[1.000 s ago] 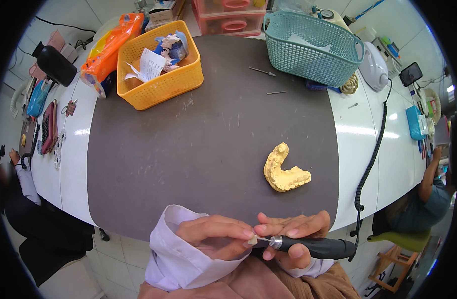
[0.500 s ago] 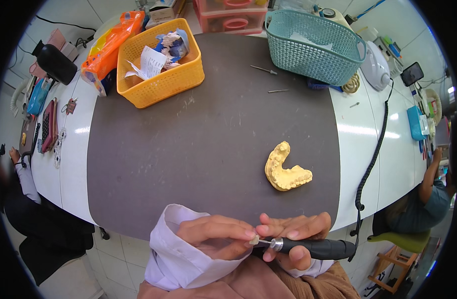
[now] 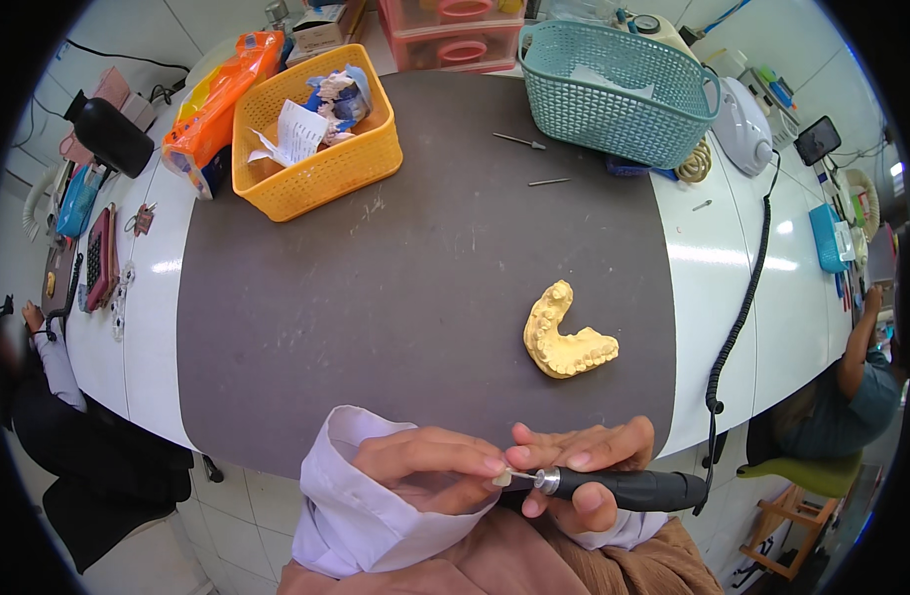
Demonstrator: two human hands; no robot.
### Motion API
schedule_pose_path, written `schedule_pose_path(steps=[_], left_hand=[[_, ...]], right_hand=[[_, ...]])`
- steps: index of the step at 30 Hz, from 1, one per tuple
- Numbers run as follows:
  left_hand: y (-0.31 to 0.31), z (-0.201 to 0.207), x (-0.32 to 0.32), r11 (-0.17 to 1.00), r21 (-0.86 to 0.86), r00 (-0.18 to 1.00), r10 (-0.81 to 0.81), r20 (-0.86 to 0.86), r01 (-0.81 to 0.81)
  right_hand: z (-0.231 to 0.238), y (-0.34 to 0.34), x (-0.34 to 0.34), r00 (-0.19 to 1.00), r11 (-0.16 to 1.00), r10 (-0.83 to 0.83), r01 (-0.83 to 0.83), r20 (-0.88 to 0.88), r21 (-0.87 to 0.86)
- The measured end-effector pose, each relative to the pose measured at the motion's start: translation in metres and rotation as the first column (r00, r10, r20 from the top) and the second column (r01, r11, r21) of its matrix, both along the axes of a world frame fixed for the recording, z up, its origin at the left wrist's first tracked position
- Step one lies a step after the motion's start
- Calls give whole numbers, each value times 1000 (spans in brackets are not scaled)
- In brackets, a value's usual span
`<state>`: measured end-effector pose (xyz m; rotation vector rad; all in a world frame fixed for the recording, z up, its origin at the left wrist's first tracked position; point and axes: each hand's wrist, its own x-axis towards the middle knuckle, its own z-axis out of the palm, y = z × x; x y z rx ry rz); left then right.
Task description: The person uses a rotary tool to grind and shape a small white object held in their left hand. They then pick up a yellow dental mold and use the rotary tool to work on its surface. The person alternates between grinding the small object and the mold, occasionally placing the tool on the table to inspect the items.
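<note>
My left hand (image 3: 430, 466) pinches a small cream-coloured dental crown (image 3: 502, 478) between thumb and fingertips, just above my lap. My right hand (image 3: 589, 466) is wrapped round a black rotary handpiece (image 3: 624, 490) with a silver collar. Its thin metal bur points left and meets the crown, or nearly so; the exact contact is too small to tell. The fingertips of both hands come together beside the bur. Beyond my right hand, a yellow plaster dental cast (image 3: 564, 337) lies on the grey mat.
A yellow basket (image 3: 316, 183) holding paper and wrapped pieces stands back left, a teal basket (image 3: 624, 114) back right. Two loose burs, one of them a pointed bur (image 3: 519, 141), lie between them. The handpiece's coiled black cord (image 3: 742, 317) runs along the right side. Two people sit at either side.
The whole view has shifted very slightly. Both hands keep their hold on the crown and the handpiece, with the crown turned a little at most.
</note>
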<state>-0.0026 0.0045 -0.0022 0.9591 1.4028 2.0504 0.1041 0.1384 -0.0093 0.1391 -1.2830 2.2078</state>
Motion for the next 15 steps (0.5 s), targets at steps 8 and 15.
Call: schedule_pose_path(steps=[8,15], left_hand=[[-1,0,-1,1000,-20,1000,-14,10,14],[-2,0,1,1000,-24,998,-4,56,6]], right_hand=[[1,-1,0,1000,1000,7,-7,7,-28],[-3,1,-1,999,999,29,-30,-28,-14]])
